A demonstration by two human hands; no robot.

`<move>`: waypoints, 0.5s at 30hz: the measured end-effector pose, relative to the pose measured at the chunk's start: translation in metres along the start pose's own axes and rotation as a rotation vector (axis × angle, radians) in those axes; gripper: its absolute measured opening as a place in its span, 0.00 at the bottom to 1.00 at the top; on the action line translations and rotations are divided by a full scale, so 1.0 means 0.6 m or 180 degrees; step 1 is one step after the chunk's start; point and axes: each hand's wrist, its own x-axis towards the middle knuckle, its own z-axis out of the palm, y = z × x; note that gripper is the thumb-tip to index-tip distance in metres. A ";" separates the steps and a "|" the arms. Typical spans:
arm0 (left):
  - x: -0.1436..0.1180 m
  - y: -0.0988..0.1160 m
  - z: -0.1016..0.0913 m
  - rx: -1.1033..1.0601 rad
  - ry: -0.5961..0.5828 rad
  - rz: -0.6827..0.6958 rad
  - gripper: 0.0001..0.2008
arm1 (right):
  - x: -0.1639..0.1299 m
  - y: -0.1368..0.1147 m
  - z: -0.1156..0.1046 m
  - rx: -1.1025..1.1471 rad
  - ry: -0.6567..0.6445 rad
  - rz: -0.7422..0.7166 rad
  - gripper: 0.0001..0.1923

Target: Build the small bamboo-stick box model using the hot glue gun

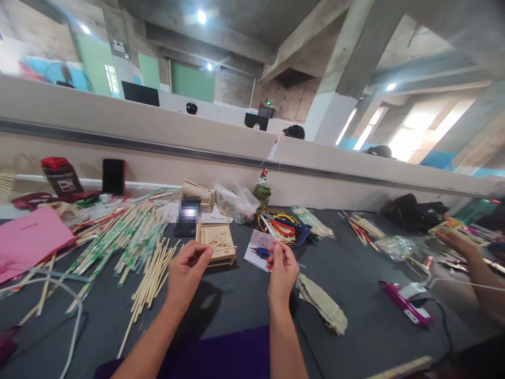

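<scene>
My left hand (pixel 186 272) is raised just in front of a small bed-shaped stick model (pixel 219 239), thumb and fingertips pinched together. What the pinch holds, if anything, is too small to make out. To the right, my right hand (pixel 282 271) is also closed, thumb against its fingers. A blue tool (pixel 261 252) shows beside those fingers, over a printed paper (pixel 252 260); whether the hand grips it I cannot tell. Small pale pieces lie on the model's slatted top. Loose wooden sticks (pixel 152 279) lie left of my left hand.
Bagged sticks (pixel 138 231) and pink paper (pixel 31 242) cover the left side. A basket (pixel 282 226) with red-handled scissors stands behind my right hand. A crumpled cloth (pixel 321 303) and a magenta power strip (pixel 408 305) lie rightward. Another person's hand (pixel 453 242) works at far right.
</scene>
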 end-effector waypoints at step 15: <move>0.001 -0.008 0.004 -0.0566 -0.0154 -0.0302 0.09 | 0.212 0.055 -0.098 -0.0382 0.1492 0.0774 0.20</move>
